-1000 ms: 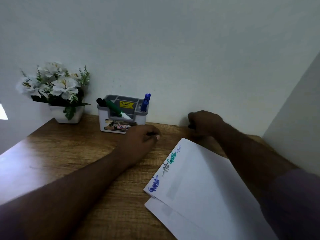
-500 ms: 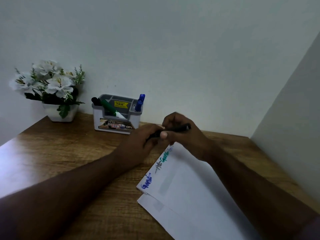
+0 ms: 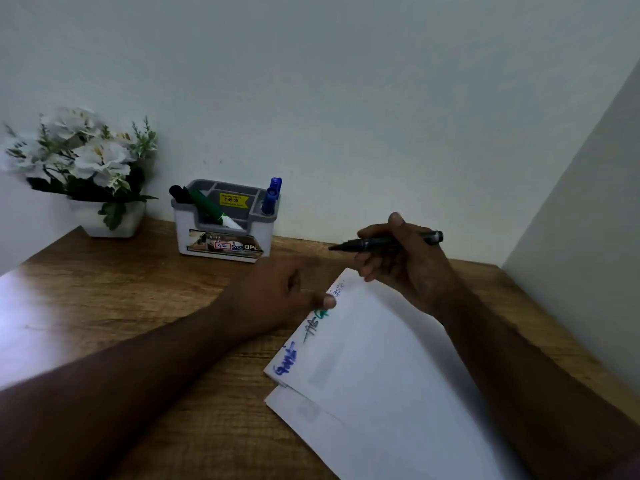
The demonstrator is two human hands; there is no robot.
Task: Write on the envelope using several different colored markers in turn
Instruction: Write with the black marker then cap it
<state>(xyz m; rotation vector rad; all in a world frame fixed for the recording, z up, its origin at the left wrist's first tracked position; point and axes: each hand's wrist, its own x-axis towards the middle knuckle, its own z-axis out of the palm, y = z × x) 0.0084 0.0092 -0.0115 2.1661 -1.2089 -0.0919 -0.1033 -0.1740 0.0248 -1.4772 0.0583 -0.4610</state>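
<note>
Hands now separating: right hand (image 3: 405,261) is gripping uncapped black marker (image 3: 384,242) above envelope (image 3: 381,358); left hand (image 3: 280,299), grip unclear, is pinning its edge on worktop (image 3: 138,299). Risk: thumb smearing wet green writing.

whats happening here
A person is writing on the top envelope with markers in turn. The right hand holds an uncapped black marker above the envelope's far corner. The left hand rests by its edge, thumb on the green writing. Blue, black and green words are already there. More markers stand in the holder.
</note>
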